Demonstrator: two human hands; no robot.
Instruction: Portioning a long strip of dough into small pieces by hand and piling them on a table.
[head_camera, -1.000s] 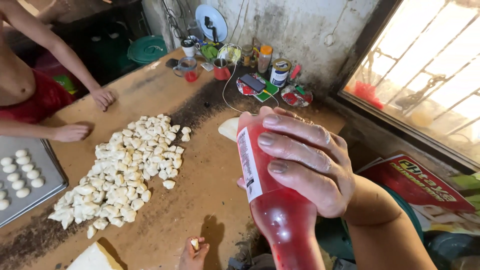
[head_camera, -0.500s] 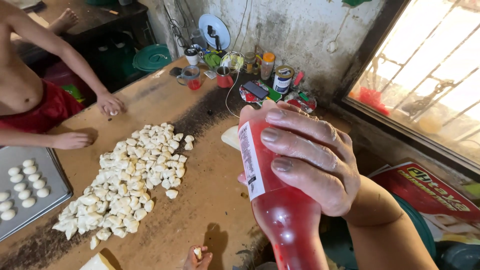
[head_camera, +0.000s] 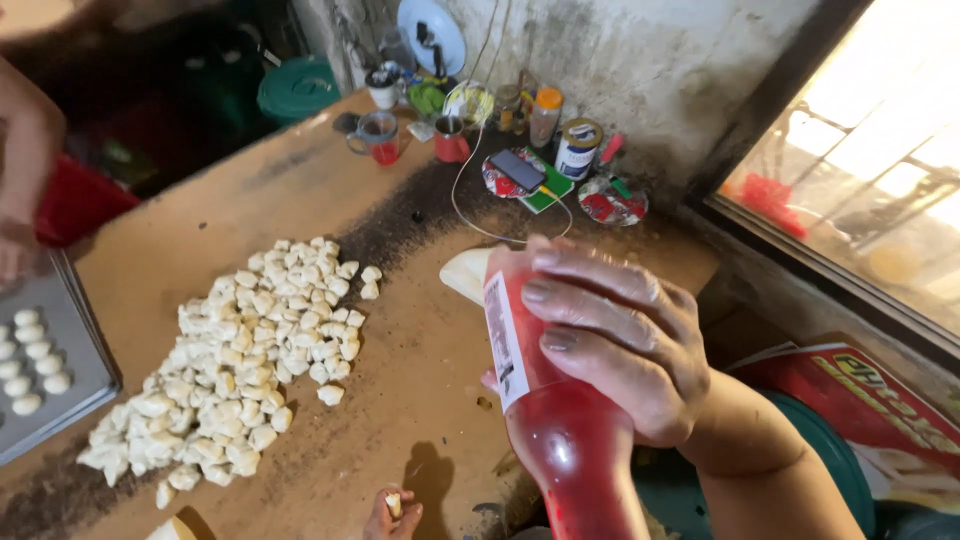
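One bottle of red drink is clenched in my right hand, tipped up toward me above the table, while my left hand pinches a dough piece.

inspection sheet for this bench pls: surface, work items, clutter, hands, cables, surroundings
Surface: brown wooden table, dusty, with a dark scorched-looking streak toward the wall.
Work items: red drink bottle, tilted toward the camera; heap of small pale dough pieces; grey tray with round pieces at the left edge.
Clutter: mugs, jars, a can and a phone crowded by the wall.
Hands: right hand wrapped around the bottle; left hand at the bottom edge pinching a small pale piece.
Cables: white cable running to the phone.
Surroundings: rough grey wall, bright window at right, another person's arm at far left.
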